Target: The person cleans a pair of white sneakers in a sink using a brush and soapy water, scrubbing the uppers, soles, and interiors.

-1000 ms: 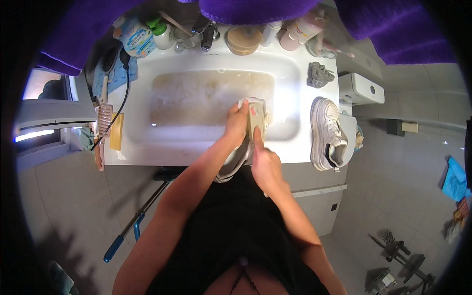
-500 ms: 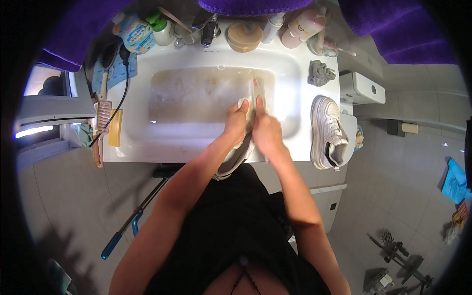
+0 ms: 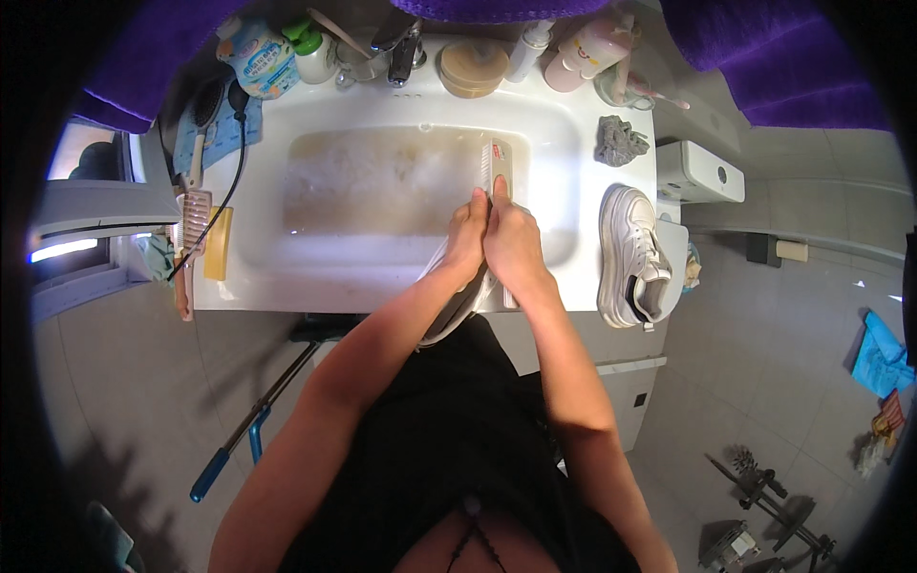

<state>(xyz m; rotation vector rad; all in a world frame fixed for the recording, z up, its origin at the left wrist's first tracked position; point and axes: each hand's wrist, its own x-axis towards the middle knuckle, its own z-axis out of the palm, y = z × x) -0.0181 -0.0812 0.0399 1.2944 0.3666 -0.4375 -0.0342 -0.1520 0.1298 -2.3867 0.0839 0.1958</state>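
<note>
1. Here's the sink point(image 3: 564, 191), holding cloudy, brownish water point(image 3: 382, 181) with paler swirls through it.
2. Behind the sink, a clear cup point(image 3: 361, 65) has a pale stick leaning in it; a round tan tub point(image 3: 473, 72) sits there too, contents unclear.
3. Along that same far side: a blue-and-white bottle point(image 3: 263, 65), a green-topped pump bottle point(image 3: 311, 59), the tap point(image 3: 406, 57) and a pink bottle point(image 3: 586, 59).
4. Right of the sink, on the white counter point(image 3: 234, 301), a grey crumpled cloth point(image 3: 621, 141) and a white laced shoe point(image 3: 626, 258).
5. Left of the sink, a yellow bar point(image 3: 218, 244) beside a pink comb point(image 3: 194, 208), a black cable point(image 3: 234, 172) running across.
6. Left hand point(image 3: 466, 239): grip closed around the held shoe point(image 3: 460, 313), which lies over the sink's near edge, right of centre.
7. Right hand point(image 3: 513, 246): grip wrapped tight on a pale scrubbing brush point(image 3: 501, 160), bristles facing left, end poking over the sink's water. Bristle contact? Can't tell.
8. Hands and forearm hide much of that held shoe; what shows is whitish, with a darker grey inside.
</note>
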